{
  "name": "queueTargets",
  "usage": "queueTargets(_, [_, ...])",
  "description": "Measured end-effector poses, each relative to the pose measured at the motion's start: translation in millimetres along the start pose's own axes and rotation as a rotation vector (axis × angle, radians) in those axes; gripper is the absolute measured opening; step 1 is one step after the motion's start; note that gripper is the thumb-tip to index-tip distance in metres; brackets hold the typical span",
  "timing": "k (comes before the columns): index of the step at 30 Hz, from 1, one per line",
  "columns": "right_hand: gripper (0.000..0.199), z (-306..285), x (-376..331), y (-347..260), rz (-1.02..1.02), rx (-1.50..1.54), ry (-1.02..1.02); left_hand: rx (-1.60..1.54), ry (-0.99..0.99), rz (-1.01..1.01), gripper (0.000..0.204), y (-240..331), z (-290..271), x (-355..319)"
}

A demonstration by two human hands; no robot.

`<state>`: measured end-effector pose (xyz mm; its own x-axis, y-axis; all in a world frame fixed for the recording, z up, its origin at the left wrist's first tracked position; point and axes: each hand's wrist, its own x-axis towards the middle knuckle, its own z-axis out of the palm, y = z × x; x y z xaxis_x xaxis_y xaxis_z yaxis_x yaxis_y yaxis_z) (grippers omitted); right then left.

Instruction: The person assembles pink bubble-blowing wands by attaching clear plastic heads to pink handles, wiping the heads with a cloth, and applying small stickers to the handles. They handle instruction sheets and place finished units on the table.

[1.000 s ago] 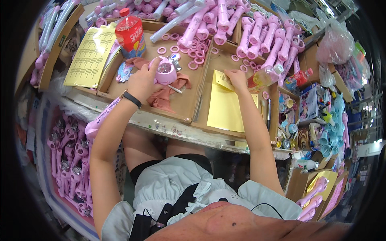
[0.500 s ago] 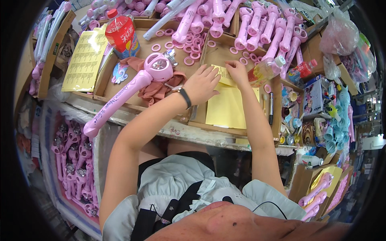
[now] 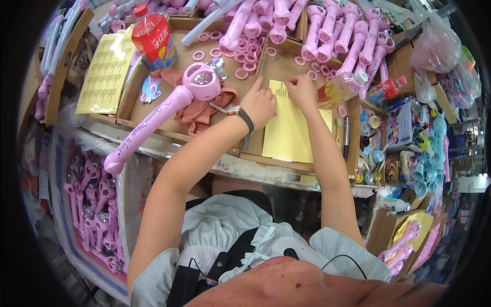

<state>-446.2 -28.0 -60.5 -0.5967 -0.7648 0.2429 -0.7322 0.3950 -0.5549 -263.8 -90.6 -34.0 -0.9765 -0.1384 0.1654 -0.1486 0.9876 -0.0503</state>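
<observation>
A yellow sheet with small printed labels lies in a shallow cardboard tray in front of me. My left hand, with a dark-strapped watch on its wrist, is at the sheet's left edge; its index finger points away and the others are loosely bent. My right hand pinches at the upper right of the sheet; its fingertips partly hide what they grip. Left of my hands, a large pink toy wand with a round openwork head rests across a brown-red cloth.
Pink rings and pink wand handles fill the far side. A red drink bottle stands left; a clear bottle leans beside my right hand. A black marker lies right. Finished-looking wands fill a bin lower left.
The upper part of the yellow sheet, folded or raised before, now lies flatter. My left hand has drawn back from the sheet's top to its left edge, fingers more bent.
</observation>
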Motion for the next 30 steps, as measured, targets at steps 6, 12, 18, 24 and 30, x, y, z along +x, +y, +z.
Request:
queueTargets(6, [0.024, 11.4, 0.6, 6.3, 0.014, -0.014, 0.052, -0.018, 0.043, -0.006, 0.036, 0.2, 4.3, -0.6])
queueTargets(12, [0.026, 16.9, 8.2, 21.2, 0.013, 0.087, -0.040, -0.068, 0.031, -0.004, 0.029, 0.3, 5.2, -1.0])
queueTargets(18, [0.026, 4.3, 4.2, 11.4, 0.090, 0.244, -0.152, -0.042, -0.026, -0.013, 0.030, 1.1, 1.1, 0.0])
queueTargets(24, [0.026, -3.4, 4.6, 6.3, 0.238, 0.420, -0.269, -0.021, -0.054, -0.018, 0.030, 2.4, 1.7, 0.3])
queueTargets(30, [0.026, -10.3, 6.3, 8.7, 0.314, 0.568, -0.341, -0.048, 0.266, -0.172, 0.029, -16.2, 6.7, 23.4])
